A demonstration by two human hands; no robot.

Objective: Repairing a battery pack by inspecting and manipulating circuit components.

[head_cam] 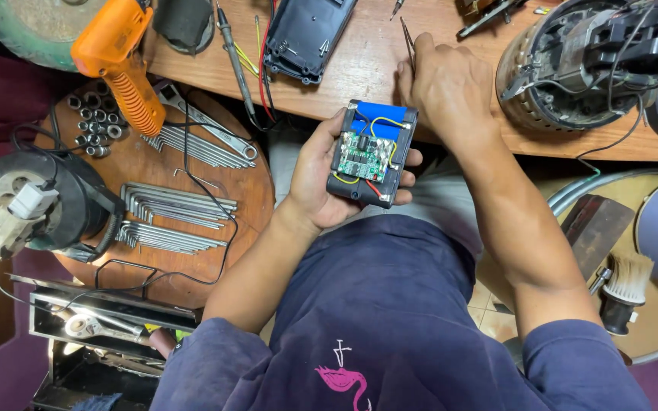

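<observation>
Left hand (315,179) cups an opened battery pack (372,152) from below, held over the lap just off the workbench (367,68) edge, frame centre; fingers curled round its left side, thumb along the near edge, fingertips showing at the right side. Green circuit board (360,157) faces up with yellow and red wires; blue cells (378,116) show at the far end.

Right hand (445,87) at 1 o'clock of the pack, knuckles up; fingers bunched, pinching tweezers (406,42) whose thin end points to 12 o'clock, away from the pack.

Step, as a judgement: inspection or probing of the exposed board, tool in hand but not yet on it; next move would call for turning the tweezers' tip down to the board and holding the pack steady.

Pack's long axis runs roughly 12 to 6 o'clock, tilted slightly clockwise; blue end at 12, red-wire end at 6, toward the body.

Hex keys (177,205) and orange tool (120,61) lie at 9–10 o'clock, well apart.
</observation>
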